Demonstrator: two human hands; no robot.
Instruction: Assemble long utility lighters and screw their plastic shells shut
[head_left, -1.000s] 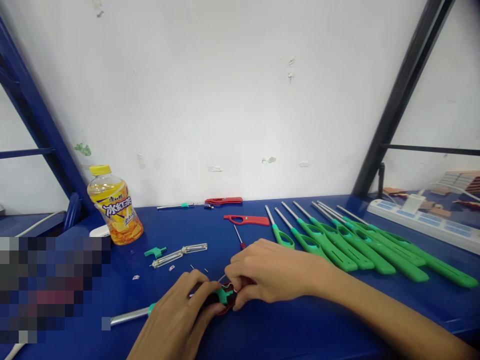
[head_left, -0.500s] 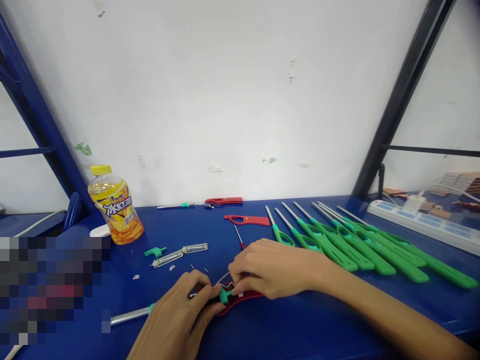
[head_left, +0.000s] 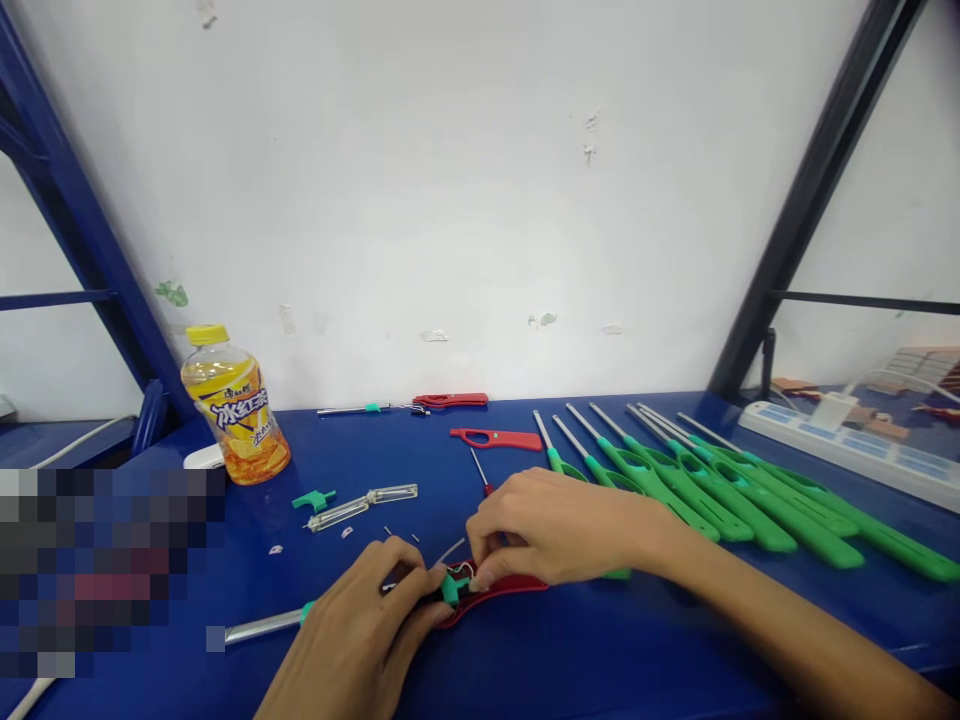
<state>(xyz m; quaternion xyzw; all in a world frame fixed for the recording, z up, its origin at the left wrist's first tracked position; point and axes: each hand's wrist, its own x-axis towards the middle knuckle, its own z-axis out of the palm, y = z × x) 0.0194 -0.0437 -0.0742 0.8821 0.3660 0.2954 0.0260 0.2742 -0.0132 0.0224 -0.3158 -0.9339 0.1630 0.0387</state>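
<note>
- Your left hand [head_left: 360, 615] has its thumb and index finger nearly closed, pinched on the red shell [head_left: 517, 583] and the green trigger [head_left: 451, 590] set in it.
- Your right hand [head_left: 544, 525] has its fingers bent inward, close together, at the trigger's right end; you cannot tell whether they meet or grip anything.
- The red shell lies low on the counter [head_left: 600, 660] in front of you, between and under your hands — its right end sticks out below your right hand.
- A pale wire [head_left: 453, 549] rises from the shell beside your right fingertips.
- The silver tube [head_left: 262, 627] reaches out to the left from under your left hand.
- Beyond your left hand lie a loose trigger [head_left: 315, 500], a clear tank [head_left: 340, 515] and small bits [head_left: 276, 549].
- Just past your right hand is a screwdriver [head_left: 478, 467], partly hidden; beyond it, an empty shell [head_left: 502, 439] and, near the wall, a red lighter [head_left: 450, 400].
- Green lighters [head_left: 675, 490] fan out to the right — then a power strip [head_left: 847, 440].
- A bottle [head_left: 240, 420] stands at the left.
</note>
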